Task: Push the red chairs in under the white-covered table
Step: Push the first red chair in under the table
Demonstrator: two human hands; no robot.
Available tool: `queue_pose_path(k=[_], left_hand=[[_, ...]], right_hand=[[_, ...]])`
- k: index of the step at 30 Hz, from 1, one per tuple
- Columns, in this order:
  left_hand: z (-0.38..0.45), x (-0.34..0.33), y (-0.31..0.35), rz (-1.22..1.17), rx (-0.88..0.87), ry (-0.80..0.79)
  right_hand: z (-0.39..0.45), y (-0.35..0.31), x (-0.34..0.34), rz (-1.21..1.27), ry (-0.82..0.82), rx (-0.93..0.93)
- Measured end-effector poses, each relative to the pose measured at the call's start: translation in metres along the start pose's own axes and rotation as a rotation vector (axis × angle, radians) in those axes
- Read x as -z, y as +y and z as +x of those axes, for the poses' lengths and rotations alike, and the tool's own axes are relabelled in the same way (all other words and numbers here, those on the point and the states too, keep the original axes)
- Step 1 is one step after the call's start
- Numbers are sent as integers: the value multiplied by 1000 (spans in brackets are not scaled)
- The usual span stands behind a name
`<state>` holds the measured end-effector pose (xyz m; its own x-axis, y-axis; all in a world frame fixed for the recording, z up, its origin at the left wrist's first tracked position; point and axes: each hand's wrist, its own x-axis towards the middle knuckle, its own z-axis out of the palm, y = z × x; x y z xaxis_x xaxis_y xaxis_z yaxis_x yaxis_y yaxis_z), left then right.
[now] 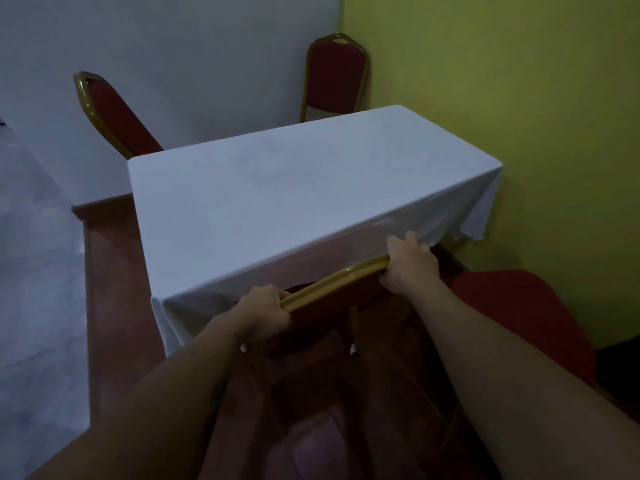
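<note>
The white-covered table (294, 195) fills the middle of the view. At its near edge stands a red chair with a gold frame (334, 277); the backrest top touches the hanging cloth and the seat is hidden under the table. My left hand (265, 311) grips the left end of the backrest's gold top bar. My right hand (410, 263) grips the right end. Two more red chairs stand on the far side: one at the far left (114, 116), tilted, and one at the far right (334, 77), upright in the corner.
A yellow-green wall (519, 98) runs close along the table's right side. A white wall (190, 64) lies behind. Part of another red chair or seat (519, 306) shows at the right beside my arm. White cloth (31, 237) covers something at the left. The floor is reddish-brown.
</note>
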<state>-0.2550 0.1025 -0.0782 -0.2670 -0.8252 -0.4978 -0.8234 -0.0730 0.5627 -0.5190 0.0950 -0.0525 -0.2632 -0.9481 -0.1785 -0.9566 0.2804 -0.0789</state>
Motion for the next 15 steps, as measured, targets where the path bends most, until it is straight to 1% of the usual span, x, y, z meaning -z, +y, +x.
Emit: queue_pose_path(k=[6,9,12,15], left_hand=[[19,6,-3,-16,-4,-10],[21,10,1,37,-19,-44],[21,16,9,86,-30,-118],[23,26,39,141,-95,-158]], right_hand=[[18,-4,4,-21,-4,9],[22,-4,5,-29,-22,11],[23,0,10,-2,-81,31],[18,17,15,117,-167,117]])
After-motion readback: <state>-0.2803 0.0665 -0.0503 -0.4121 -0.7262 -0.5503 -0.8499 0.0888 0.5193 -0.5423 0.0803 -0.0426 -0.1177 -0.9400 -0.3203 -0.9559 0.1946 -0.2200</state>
